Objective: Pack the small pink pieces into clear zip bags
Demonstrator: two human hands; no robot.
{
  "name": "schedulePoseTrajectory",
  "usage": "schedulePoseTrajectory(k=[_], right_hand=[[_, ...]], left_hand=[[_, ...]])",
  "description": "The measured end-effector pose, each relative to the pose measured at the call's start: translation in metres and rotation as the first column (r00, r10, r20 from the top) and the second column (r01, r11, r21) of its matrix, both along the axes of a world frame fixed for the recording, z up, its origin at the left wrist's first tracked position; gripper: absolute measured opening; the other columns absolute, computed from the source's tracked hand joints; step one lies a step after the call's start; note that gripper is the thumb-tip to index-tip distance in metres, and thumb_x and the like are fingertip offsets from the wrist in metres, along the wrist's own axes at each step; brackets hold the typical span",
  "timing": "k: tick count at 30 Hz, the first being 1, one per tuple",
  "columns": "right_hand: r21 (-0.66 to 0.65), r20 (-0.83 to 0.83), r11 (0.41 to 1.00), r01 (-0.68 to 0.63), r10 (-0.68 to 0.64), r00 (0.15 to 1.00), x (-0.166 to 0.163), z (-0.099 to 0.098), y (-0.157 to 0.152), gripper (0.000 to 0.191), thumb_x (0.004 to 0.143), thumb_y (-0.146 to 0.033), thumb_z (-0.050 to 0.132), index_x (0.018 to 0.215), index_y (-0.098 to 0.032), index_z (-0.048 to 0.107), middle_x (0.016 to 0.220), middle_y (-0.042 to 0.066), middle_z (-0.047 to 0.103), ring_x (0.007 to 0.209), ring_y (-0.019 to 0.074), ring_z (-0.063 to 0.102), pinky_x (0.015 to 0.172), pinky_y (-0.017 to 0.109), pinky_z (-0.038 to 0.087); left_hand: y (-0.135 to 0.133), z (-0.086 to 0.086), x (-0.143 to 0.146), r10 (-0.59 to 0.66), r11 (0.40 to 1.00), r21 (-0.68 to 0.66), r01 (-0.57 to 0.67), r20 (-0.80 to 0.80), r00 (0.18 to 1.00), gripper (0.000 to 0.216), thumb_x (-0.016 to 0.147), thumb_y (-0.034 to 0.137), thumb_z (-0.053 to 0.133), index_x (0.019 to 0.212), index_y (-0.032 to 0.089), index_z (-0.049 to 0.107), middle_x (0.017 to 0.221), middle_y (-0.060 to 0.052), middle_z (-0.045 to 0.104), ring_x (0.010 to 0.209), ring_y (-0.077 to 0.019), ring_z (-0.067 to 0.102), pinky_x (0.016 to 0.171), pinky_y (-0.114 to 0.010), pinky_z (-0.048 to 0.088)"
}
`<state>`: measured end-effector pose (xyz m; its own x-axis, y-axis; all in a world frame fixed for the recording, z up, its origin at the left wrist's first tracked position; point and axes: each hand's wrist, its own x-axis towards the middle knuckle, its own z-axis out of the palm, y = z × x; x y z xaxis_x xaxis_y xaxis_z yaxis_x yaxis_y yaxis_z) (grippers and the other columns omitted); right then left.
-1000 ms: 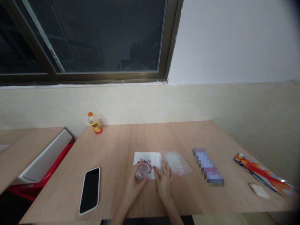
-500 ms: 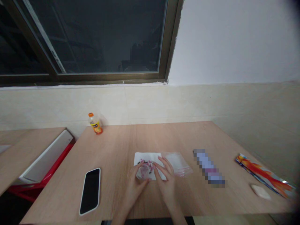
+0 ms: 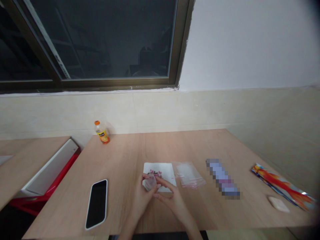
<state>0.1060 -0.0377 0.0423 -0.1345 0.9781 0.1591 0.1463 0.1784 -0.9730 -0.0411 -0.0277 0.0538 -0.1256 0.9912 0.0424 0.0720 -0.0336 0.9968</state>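
Over a white sheet of paper my left hand holds a small clear plastic bag, its fingers bent round the left side and lower edge. My right hand meets it from the right, with fingertips pinched at the bag's right edge and the thumb close to the left thumb. Small pink and dark pieces lie on the paper just beyond the bag; they are too small to name. Whether anything is inside the bag, I cannot tell.
Clear zip bags lie right of the paper. A phone is at left, an orange drink bottle at the back left. On the right are a blurred-out object, a shiny orange packet and a white piece.
My right hand has moved left and down from the small pieces to the bag's edge. The bag, in my left hand, is tilted and has shifted slightly left and towards me.
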Motion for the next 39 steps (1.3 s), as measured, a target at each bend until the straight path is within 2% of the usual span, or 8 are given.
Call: schedulePoseTrajectory(k=[3, 6, 12, 19, 23, 27, 32, 39], right_hand=[[-0.06, -0.053, 0.997, -0.051, 0.048, 0.997, -0.004, 0.002, 0.001, 0.045, 0.068, -0.038, 0.074, 0.111, -0.027, 0.066, 0.109, 0.006, 0.069, 0.102, 0.0265, 0.063, 0.092, 0.047, 0.049], [-0.11, -0.125, 0.992, -0.062, 0.049, 0.991, -0.008, 0.003, 0.002, 0.03, 0.079, -0.043, 0.062, 0.102, -0.026, 0.07, 0.102, 0.006, 0.072, 0.094, 0.0254, 0.066, 0.08, 0.041, 0.055], [-0.13, -0.181, 0.991, 0.043, -0.067, 0.981, -0.003, 0.004, 0.005, 0.028, 0.076, -0.047, 0.064, 0.085, -0.022, 0.073, 0.087, 0.006, 0.074, 0.083, 0.024, 0.067, 0.079, 0.036, 0.052], [-0.175, -0.318, 0.967, 0.182, -0.231, 0.92, 0.0, 0.015, 0.006, 0.028, 0.069, -0.047, 0.07, 0.081, -0.021, 0.073, 0.081, 0.005, 0.073, 0.07, 0.0197, 0.065, 0.069, 0.031, 0.051], [-0.195, -0.347, 0.955, 0.222, -0.279, 0.895, -0.002, 0.025, 0.004, 0.029, 0.07, -0.047, 0.069, 0.079, -0.02, 0.071, 0.068, 0.003, 0.07, 0.057, 0.0167, 0.062, 0.06, 0.028, 0.05], [-0.207, -0.356, 0.953, 0.223, -0.285, 0.89, -0.004, 0.03, 0.003, 0.028, 0.072, -0.047, 0.067, 0.076, -0.019, 0.068, 0.064, 0.002, 0.068, 0.057, 0.0156, 0.061, 0.058, 0.025, 0.047], [-0.222, -0.353, 0.949, 0.222, -0.291, 0.889, -0.006, 0.031, 0.003, 0.029, 0.071, -0.046, 0.068, 0.078, -0.019, 0.067, 0.056, 0.001, 0.065, 0.051, 0.0137, 0.056, 0.052, 0.022, 0.044], [-0.203, -0.384, 0.941, 0.272, -0.332, 0.862, -0.007, 0.04, -0.002, 0.025, 0.073, -0.044, 0.066, 0.073, -0.019, 0.066, 0.056, 0.0, 0.063, 0.054, 0.0136, 0.057, 0.054, 0.022, 0.045]], left_hand=[[0.001, 0.0, 0.002, -0.048, 0.999, 0.002, 0.048, 0.075, 0.996, 0.034, 0.065, 0.031, 0.074, 0.068, 0.02, 0.042, 0.068, 0.003, 0.057, 0.067, -0.0148, 0.059, 0.063, -0.025, 0.048], [0.001, 0.002, 0.002, -0.102, 0.995, 0.014, 0.102, 0.096, 0.99, 0.035, 0.066, 0.033, 0.075, 0.066, 0.02, 0.042, 0.066, 0.003, 0.058, 0.066, -0.0135, 0.057, 0.062, -0.023, 0.046], [0.003, 0.008, -0.006, -0.194, 0.981, 0.037, 0.191, 0.166, 0.967, 0.024, 0.076, 0.038, 0.066, 0.084, 0.017, 0.06, 0.08, -0.004, 0.066, 0.077, -0.0171, 0.061, 0.07, -0.025, 0.047], [0.003, 0.009, -0.012, -0.24, 0.97, 0.01, 0.242, 0.19, 0.952, 0.018, 0.074, 0.033, 0.069, 0.077, 0.016, 0.067, 0.075, -0.003, 0.069, 0.072, -0.0159, 0.062, 0.067, -0.024, 0.046], [0.001, 0.013, -0.012, -0.22, 0.975, 0.017, 0.221, 0.195, 0.956, 0.019, 0.078, 0.034, 0.066, 0.082, 0.015, 0.067, 0.072, -0.003, 0.068, 0.068, -0.0141, 0.061, 0.066, -0.022, 0.046], [0.001, 0.014, -0.013, -0.188, 0.982, 0.005, 0.191, 0.191, 0.963, 0.021, 0.079, 0.035, 0.064, 0.08, 0.015, 0.066, 0.063, 0.0, 0.063, 0.058, -0.0114, 0.057, 0.058, -0.02, 0.043], [0.0, 0.018, -0.009, -0.202, 0.978, -0.004, 0.206, 0.195, 0.96, 0.022, 0.078, 0.037, 0.064, 0.08, 0.015, 0.064, 0.064, 0.001, 0.061, 0.054, -0.0098, 0.054, 0.054, -0.019, 0.041], [-0.005, 0.035, -0.004, -0.188, 0.982, 0.035, 0.186, 0.098, 0.977, 0.026, 0.081, 0.039, 0.06, 0.073, 0.015, 0.065, 0.065, -0.001, 0.062, 0.064, -0.0135, 0.056, 0.063, -0.022, 0.043]])
